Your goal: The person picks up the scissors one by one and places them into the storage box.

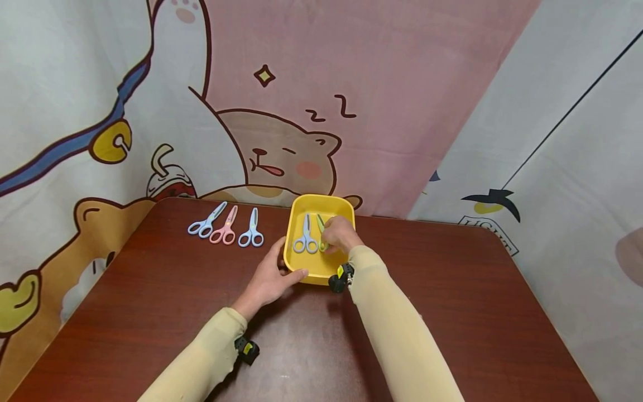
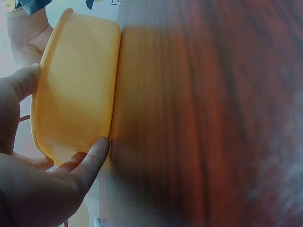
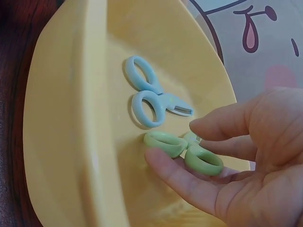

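Note:
A yellow plastic bin [image 1: 313, 202] stands on the table, with my left hand [image 1: 268, 277] gripping its near-left corner. The left thumb lies along the near rim, and the other fingers [image 2: 97, 153] spread on the outer wall. Inside the bin, my right hand [image 1: 340, 233] holds green scissors [image 3: 203, 161] around the handle loops, thumb above and fingers below. Blue scissors [image 1: 306, 237] lie to the left of them on the bin floor, handles toward me. The right hand covers part of the green scissors in the head view.
Left of the bin, two more pairs of blue scissors [image 1: 251, 237] and pink scissors [image 1: 224, 231] lie near the far edge of the brown table [image 1: 442, 290]. A printed cloth [image 1: 402, 100] hangs right behind the table.

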The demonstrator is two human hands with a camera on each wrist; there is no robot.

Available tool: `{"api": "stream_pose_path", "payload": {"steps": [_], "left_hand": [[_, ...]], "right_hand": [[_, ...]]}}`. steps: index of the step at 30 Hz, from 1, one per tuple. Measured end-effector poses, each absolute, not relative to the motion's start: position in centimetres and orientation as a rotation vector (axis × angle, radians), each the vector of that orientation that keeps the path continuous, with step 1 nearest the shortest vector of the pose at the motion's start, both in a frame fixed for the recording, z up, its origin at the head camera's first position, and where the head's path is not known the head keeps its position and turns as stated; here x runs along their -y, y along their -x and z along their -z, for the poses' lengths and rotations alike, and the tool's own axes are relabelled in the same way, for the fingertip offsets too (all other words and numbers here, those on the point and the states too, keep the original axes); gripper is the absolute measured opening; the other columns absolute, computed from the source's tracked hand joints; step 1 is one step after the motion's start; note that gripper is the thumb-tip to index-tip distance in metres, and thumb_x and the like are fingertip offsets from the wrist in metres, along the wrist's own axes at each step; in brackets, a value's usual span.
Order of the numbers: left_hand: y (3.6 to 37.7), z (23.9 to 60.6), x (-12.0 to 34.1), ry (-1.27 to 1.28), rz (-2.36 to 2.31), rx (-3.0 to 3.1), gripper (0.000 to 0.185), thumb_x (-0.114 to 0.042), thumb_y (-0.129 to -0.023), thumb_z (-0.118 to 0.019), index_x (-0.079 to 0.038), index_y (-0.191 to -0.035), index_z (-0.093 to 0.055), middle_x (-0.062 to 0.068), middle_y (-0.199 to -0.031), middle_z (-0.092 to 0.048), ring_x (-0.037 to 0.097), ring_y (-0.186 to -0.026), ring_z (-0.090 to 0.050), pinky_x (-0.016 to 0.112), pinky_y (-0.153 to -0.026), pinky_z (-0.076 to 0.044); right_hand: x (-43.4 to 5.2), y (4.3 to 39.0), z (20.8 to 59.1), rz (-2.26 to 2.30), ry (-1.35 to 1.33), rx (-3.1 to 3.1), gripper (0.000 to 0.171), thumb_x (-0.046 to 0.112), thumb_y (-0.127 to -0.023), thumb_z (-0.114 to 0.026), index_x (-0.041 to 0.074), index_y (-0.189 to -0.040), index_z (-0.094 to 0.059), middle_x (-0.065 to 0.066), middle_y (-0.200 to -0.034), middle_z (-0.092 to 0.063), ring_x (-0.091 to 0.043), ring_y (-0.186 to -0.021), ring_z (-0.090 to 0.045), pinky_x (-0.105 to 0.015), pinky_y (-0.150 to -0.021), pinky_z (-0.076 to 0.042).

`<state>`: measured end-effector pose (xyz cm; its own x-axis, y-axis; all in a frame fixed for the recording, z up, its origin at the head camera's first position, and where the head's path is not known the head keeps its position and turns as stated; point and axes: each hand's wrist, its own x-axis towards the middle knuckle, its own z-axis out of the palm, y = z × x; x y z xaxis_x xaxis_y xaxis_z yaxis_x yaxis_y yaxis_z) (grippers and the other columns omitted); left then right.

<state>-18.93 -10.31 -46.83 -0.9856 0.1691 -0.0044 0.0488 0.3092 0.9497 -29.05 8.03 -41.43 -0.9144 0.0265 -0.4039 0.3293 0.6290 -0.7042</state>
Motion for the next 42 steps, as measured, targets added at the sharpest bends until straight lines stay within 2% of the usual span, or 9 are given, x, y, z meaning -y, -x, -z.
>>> {"api": "stream_pose_path", "payload": {"steps": [6,13,18,23,29,36,42], "left_hand": [[19.0,47.0,10.3,-0.214,-1.779,-2.457,0.094,-0.017,-0.087,-0.084,-0.009,-0.161,-0.027,0.019,-0.132,-0.058,0.029,-0.108,-0.063,0.032,-0.084,-0.057],[19.0,46.8,10.3,-0.207,-1.758,-2.468,0.093,-0.018,-0.088,-0.084,-0.010,-0.161,-0.028,0.018,-0.133,-0.058,0.027,-0.108,-0.063,0.033,-0.086,-0.058],[19.0,46.8,10.3,-0.202,-1.757,-2.470,0.093,-0.019,-0.088,-0.084,-0.009,-0.161,-0.028,0.017,-0.132,-0.059,0.026,-0.107,-0.064,0.032,-0.085,-0.057],[19.1,46.9,10.3,-0.232,-1.817,-2.429,0.092,-0.016,-0.088,-0.084,-0.007,-0.160,-0.029,0.021,-0.132,-0.059,0.031,-0.110,-0.065,0.031,-0.084,-0.057],[19.0,47.0,10.3,-0.241,-1.835,-2.433,0.089,-0.017,-0.087,-0.084,-0.007,-0.159,-0.031,0.022,-0.130,-0.059,0.031,-0.108,-0.065,0.030,-0.083,-0.056],[18.9,46.9,10.2,-0.230,-1.813,-2.441,0.091,-0.016,-0.088,-0.084,-0.007,-0.160,-0.029,0.021,-0.131,-0.059,0.031,-0.109,-0.065,0.029,-0.083,-0.057],[18.9,46.8,10.3,-0.212,-1.786,-2.456,0.093,-0.016,-0.087,-0.084,-0.008,-0.161,-0.028,0.020,-0.131,-0.058,0.029,-0.108,-0.064,0.029,-0.083,-0.057]], "right_hand": [[-8.0,28.9,41.2,1.188,-0.288,-2.479,0.036,-0.004,-0.093,-0.066,-0.007,-0.129,-0.064,-0.020,-0.120,-0.060,-0.034,-0.105,-0.066,-0.038,-0.075,-0.063],[-8.0,28.6,40.6,1.153,-0.250,-2.475,0.026,0.000,-0.096,-0.065,-0.007,-0.121,-0.065,-0.018,-0.111,-0.059,-0.034,-0.102,-0.066,-0.042,-0.082,-0.062],[-8.1,28.7,40.3,1.102,-0.230,-2.494,0.025,0.004,-0.097,-0.066,-0.006,-0.121,-0.066,-0.017,-0.111,-0.060,-0.032,-0.101,-0.065,-0.044,-0.087,-0.061],[-8.2,28.6,40.0,0.985,-0.156,-2.562,0.026,0.009,-0.097,-0.068,-0.003,-0.120,-0.067,-0.015,-0.114,-0.062,-0.028,-0.100,-0.061,-0.045,-0.091,-0.060],[-8.2,28.4,39.5,0.900,-0.086,-2.597,0.027,0.013,-0.098,-0.068,-0.001,-0.121,-0.067,-0.014,-0.115,-0.063,-0.026,-0.100,-0.059,-0.043,-0.090,-0.058],[-8.2,28.4,39.0,0.855,-0.086,-2.576,0.029,0.018,-0.098,-0.069,0.001,-0.121,-0.068,-0.013,-0.113,-0.064,-0.026,-0.097,-0.060,-0.038,-0.082,-0.053],[-8.3,28.5,38.8,0.899,-0.095,-2.564,0.039,0.018,-0.099,-0.068,0.000,-0.133,-0.064,-0.014,-0.127,-0.063,-0.027,-0.108,-0.059,-0.041,-0.097,-0.052]]}}
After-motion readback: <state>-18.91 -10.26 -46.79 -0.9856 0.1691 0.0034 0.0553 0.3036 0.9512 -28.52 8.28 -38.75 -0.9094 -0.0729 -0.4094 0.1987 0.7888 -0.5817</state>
